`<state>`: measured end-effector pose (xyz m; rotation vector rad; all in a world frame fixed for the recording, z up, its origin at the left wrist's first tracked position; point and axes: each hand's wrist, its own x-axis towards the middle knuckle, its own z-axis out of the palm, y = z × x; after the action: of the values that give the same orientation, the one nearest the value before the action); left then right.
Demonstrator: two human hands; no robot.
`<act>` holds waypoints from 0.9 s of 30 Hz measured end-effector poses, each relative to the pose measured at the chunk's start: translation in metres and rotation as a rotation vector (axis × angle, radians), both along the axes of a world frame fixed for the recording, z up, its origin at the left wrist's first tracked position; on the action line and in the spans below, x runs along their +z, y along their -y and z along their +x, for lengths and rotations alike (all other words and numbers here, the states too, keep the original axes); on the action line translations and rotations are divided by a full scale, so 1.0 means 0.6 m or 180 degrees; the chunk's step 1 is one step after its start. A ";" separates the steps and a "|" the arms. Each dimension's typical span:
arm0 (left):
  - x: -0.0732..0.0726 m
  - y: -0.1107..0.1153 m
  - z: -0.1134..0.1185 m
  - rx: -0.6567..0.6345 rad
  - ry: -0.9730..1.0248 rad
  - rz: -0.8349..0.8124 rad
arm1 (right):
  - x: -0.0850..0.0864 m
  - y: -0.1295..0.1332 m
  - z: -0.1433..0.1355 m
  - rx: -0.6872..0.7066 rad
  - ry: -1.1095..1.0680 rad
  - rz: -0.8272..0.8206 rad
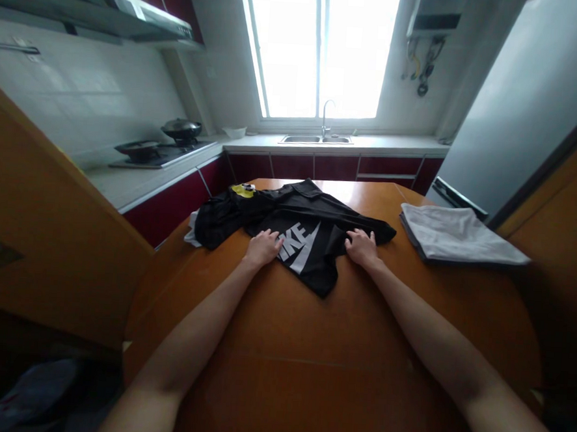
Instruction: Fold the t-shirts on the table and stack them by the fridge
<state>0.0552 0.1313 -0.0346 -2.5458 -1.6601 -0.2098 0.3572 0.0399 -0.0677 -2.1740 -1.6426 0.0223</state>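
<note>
A black T-shirt with large white lettering [311,237] lies spread and rumpled on the wooden table [309,360]. My left hand [263,247] rests flat on the shirt's left edge, beside the lettering. My right hand [362,248] presses on the shirt's right side with its fingers curled over a fold; whether it pinches the cloth is unclear. More dark clothing with a yellow patch [230,206] lies bunched just behind and to the left of the shirt.
A folded grey-white garment [456,234] sits at the table's right side. Beyond the table run a red-fronted counter with a sink [315,139] under a bright window, and a hob with pans [160,148] at left. A fridge [519,113] stands at right.
</note>
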 end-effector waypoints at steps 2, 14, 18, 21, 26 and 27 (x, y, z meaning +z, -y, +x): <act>0.017 0.018 0.011 0.0063 -0.0180 -0.0098 | 0.004 0.002 0.012 -0.0326 -0.0006 0.0158; 0.017 -0.031 -0.024 0.0009 0.0222 0.0485 | 0.120 0.078 -0.101 0.0594 0.0062 -0.0263; 0.009 -0.043 -0.045 0.0207 -0.0044 0.0036 | 0.116 0.123 -0.178 0.1276 0.0284 -0.0964; 0.027 -0.028 -0.035 0.0378 -0.0372 -0.0268 | 0.112 0.140 -0.200 0.1227 0.0466 -0.1166; 0.062 0.007 -0.010 0.0419 -0.0845 -0.0624 | 0.122 0.143 -0.198 0.0714 0.0652 -0.1339; 0.067 0.013 -0.006 0.0399 -0.0867 -0.0654 | 0.126 0.142 -0.198 0.0665 0.0651 -0.1364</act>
<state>0.0515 0.1237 0.0057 -2.4559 -1.8020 0.3187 0.2386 -0.0454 0.0078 -2.3582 -2.1402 0.2401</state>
